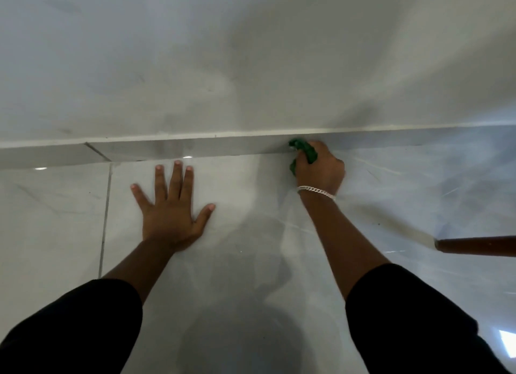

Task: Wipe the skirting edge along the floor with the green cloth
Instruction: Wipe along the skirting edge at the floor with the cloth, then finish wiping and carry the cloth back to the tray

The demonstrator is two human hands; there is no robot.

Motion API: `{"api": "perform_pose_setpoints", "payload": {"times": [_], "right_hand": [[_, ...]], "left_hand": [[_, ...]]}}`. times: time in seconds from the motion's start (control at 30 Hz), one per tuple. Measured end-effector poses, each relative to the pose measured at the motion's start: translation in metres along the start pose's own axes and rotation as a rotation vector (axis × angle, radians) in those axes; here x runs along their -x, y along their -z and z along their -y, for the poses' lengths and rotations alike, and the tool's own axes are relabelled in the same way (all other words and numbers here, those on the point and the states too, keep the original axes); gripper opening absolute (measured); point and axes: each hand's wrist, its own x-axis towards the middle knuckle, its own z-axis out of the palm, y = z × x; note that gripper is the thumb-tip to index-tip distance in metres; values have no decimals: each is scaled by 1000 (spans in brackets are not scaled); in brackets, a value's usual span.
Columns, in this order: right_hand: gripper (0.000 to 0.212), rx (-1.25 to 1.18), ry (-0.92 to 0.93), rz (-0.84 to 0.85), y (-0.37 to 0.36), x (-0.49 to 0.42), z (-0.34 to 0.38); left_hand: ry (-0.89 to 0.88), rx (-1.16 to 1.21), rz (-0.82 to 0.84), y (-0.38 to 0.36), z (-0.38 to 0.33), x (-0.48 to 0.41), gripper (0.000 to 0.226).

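A glossy grey skirting strip [195,147] runs left to right where the white wall meets the tiled floor. My right hand [319,168], with a silver bracelet at the wrist, is closed around a bunched green cloth [305,150]. The cloth is pressed against the skirting's lower edge, and most of it is hidden inside my fist. My left hand [170,206] lies flat on the floor tile, palm down with fingers spread, left of the cloth and just short of the skirting.
The white wall [251,60] fills the upper half of the view. Shiny pale floor tiles [245,262] have a grout line [105,214] at the left. A brown wooden pole or leg [477,245] juts in from the right edge.
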Motion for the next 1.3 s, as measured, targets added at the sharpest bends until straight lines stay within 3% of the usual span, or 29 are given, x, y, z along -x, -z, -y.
{"api": "perform_pose_setpoints", "payload": {"times": [0.1,0.17,0.2,0.27,0.33,0.47,0.53,0.67,0.8,0.9,1.03,1.2,1.3], "right_hand": [[25,-169,231,109,-22,33,51],[23,-286,241,232,-27,52,79],[23,-335,201,283,-25,57,88],[24,-371,151,340,-8,66,95],[25,-372,168,374,33,84,97],[35,-464,120,469,128,117,125],[37,-526,51,504,184,128,142],[42,-698,-190,430,322,116,179],[61,-707,-456,492,462,91,195],[51,-853,-623,540,549,75,195],[33,-821,-635,512,639,48,173],[39,-690,-639,394,721,-4,95],[33,-606,-662,322,757,-59,25]], "left_hand": [[32,21,57,3,-2,2,90],[60,59,136,16,-3,-3,84],[92,191,207,29,-2,-7,78],[253,775,346,75,-5,-1,61],[356,1242,316,121,-24,23,54],[425,1691,351,219,-70,81,70],[436,1834,357,268,-91,109,60],[565,1876,341,385,-133,160,32],[489,1901,519,515,-183,212,31],[450,1943,636,579,-224,240,32],[351,1811,767,636,-293,249,29],[327,1386,605,659,-423,237,22],[277,1294,595,653,-514,217,17]]}}
